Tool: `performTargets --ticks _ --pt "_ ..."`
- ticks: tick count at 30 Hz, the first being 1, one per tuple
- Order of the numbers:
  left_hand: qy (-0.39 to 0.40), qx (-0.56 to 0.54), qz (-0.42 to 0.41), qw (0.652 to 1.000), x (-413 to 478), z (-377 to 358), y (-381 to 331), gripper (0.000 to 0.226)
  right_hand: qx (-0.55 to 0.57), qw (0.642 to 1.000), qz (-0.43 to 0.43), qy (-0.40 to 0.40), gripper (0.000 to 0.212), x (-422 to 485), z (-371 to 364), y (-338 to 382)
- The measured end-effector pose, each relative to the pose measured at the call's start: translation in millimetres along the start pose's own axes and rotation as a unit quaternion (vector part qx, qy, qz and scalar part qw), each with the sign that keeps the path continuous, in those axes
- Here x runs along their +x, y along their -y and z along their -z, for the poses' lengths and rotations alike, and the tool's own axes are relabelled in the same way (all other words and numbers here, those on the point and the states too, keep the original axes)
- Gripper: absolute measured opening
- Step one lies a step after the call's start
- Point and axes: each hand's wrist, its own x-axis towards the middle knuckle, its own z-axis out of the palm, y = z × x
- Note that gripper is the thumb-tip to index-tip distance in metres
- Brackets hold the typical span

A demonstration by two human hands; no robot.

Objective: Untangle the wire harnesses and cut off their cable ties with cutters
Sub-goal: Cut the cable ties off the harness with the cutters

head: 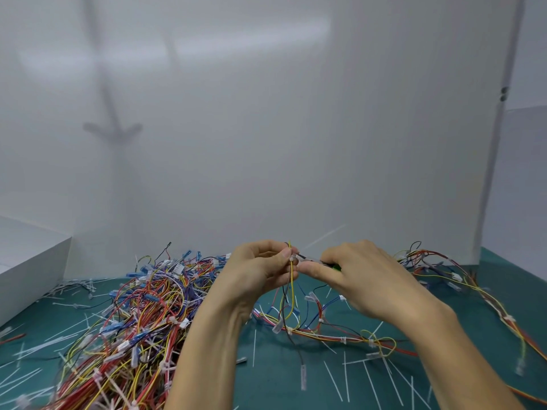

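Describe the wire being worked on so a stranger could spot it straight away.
On the green mat, right of the big tangled wire pile, two hands meet. The left hand pinches a yellow wire upright while the right hand holds cutters at it. Unlike the wires lying flat around, it is lifted, its tip poking above that hand.

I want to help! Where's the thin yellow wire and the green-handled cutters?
Thin yellow wire [291, 282]: head view, its hanging middle.
Green-handled metal cutters [335, 267]: head view, the green handle.
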Motion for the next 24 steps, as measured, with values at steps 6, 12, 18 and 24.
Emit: performTargets --ticks 6,12,18,24 --pt "0.011 0.075 -0.014 0.997 -1 0 1 0.012 0.067 0.997 -0.036 0.002 0.068 2 -1 0" --pt "0.167 0.324 0.054 0.930 -5 11 6 0.023 0.137 0.983 -0.121 -0.025 0.071 2 1 -12" --pt "0.098 0.400 0.153 0.898 10 1 34 0.052 0.069 0.985 -0.156 -0.038 0.065 2 -2 -25" --pt "-0.051 0.686 0.087 0.721 23 0 76 0.039 0.043 0.983 -0.177 -0.036 0.057 2 -4 -27"
